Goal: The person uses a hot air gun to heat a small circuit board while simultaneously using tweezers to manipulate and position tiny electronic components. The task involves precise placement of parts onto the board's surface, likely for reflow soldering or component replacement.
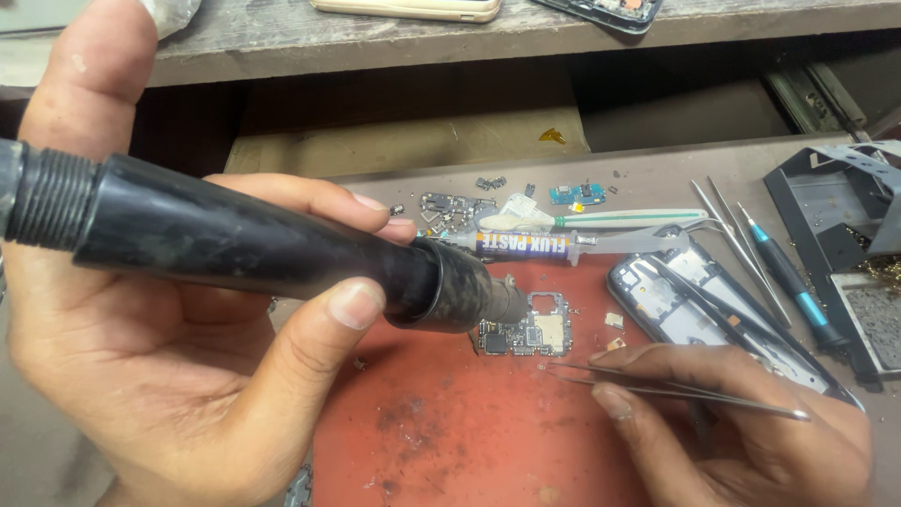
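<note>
My left hand (pixel 160 376) grips a thick black hot-air wand (pixel 263 249), held level, its metal nozzle (pixel 507 300) hovering just above the left edge of a small phone circuit board (pixel 540 330). The board lies on a red work mat (pixel 450 422). My right hand (pixel 741 432) rests on the mat's right side and pinches slim metal tweezers (pixel 657 385), whose tips point left toward the board's lower right corner without touching it.
A flux syringe (pixel 554 246), a toothbrush (pixel 619 219) and small board parts (pixel 450 208) lie behind the mat. An opened phone frame (pixel 676 300), spare tweezers (pixel 741 244) and a teal screwdriver (pixel 793 282) sit to the right. A grey stand (pixel 845 207) is at the far right, a shelf (pixel 469 38) behind.
</note>
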